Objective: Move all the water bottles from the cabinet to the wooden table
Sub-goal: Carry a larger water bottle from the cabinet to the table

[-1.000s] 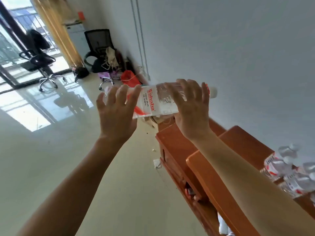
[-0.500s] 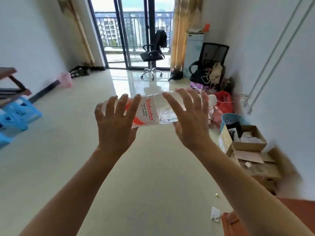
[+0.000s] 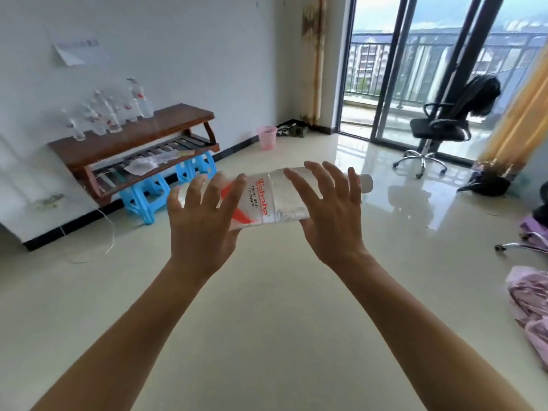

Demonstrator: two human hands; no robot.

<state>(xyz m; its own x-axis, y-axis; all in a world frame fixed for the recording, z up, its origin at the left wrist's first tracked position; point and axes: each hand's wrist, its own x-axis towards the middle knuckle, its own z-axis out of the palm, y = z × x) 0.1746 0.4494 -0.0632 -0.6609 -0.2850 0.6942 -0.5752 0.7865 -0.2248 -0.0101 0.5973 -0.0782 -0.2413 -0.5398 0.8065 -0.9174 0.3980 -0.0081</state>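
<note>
Left grip (image 3: 201, 225), right grip (image 3: 330, 221) around bottle (image 3: 268, 200)

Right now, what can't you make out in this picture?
Head view, the only one:
- Thumbs and palms: hidden behind the backs of the left hand and right hand, so the grip on the bottle is unclear.
- Bottles on the wooden table: small, blurred, overlapping; no sure count.
- Cabinet: outside the frame.
- Pink cloth: cut off by the right edge.
</note>
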